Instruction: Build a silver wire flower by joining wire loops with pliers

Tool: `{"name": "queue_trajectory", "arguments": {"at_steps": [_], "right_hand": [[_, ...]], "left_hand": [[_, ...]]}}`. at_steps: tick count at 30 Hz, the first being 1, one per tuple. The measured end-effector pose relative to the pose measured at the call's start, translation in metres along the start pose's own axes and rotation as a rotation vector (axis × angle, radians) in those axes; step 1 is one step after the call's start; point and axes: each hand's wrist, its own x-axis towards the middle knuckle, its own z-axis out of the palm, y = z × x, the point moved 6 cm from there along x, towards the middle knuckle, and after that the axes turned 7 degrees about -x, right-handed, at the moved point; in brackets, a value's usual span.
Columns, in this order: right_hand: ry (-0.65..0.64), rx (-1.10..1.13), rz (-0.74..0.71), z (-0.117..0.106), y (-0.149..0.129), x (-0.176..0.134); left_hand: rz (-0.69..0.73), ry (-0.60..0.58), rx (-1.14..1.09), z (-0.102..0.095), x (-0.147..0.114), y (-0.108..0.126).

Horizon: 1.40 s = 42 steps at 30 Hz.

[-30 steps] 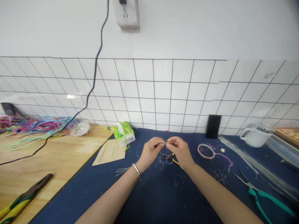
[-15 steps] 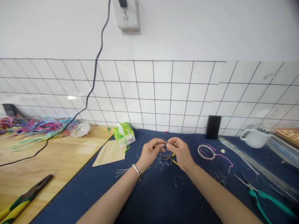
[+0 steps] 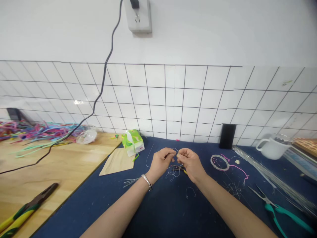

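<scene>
Not much has changed in the last sec: L hand [image 3: 160,162] & R hand [image 3: 191,162] still pinch what looks like thin wire [image 3: 175,149] btwn close fingertips, over the mat [image 3: 170,211] near small pliers [image 3: 184,171], so wire work prob isn't done yet.

- Two hands [image 3: 160,163]
- Three pliers [image 3: 32,206], one partly hidden
- One bracelet [image 3: 147,181]
- One mug [image 3: 271,149]
- One tissue pack [image 3: 133,142]
- One beige sheet [image 3: 117,162]
- One wall socket [image 3: 138,20]
- One plug [image 3: 135,4]
- One black cord [image 3: 105,63]
- Two dark blocks [image 3: 227,136]
- One clear dish [image 3: 86,136]
- One round tray [image 3: 220,170]
- One blue mat [image 3: 175,211]
- Wires [image 3: 262,170]: too many and too fine to count
- Fuzzy strips [image 3: 47,132]: heaped, too many to count
</scene>
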Motion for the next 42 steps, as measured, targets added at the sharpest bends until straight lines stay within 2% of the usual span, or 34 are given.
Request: {"name": "queue_trajectory", "arguments": {"at_steps": [9,16,19,25,31,35,42], "right_hand": [[0.031,0.064,0.027,0.001,0.001,-0.003],[0.082,0.011,-0.047,0.001,-0.002,-0.005],[0.096,-0.014,-0.036,0.0,-0.001,-0.005],[0.059,0.014,0.095,0.001,0.005,-0.004],[0.02,0.05,0.078,-0.001,0.004,-0.002],[0.024,-0.051,0.046,-0.004,0.002,0.0],[-0.051,-0.399,-0.108,0.0,-0.017,-0.002]], "left_hand": [[0.089,-0.069,0.052,0.002,0.0,0.007],[0.061,-0.156,0.047,0.001,0.002,0.012],[0.099,-0.136,0.108,0.0,0.003,0.015],[0.189,-0.09,0.252,-0.001,0.001,0.014],[0.244,-0.114,0.344,0.0,-0.001,0.017],[0.269,-0.132,0.387,0.002,-0.002,0.02],[0.297,-0.192,0.441,0.006,-0.002,0.021]]}}
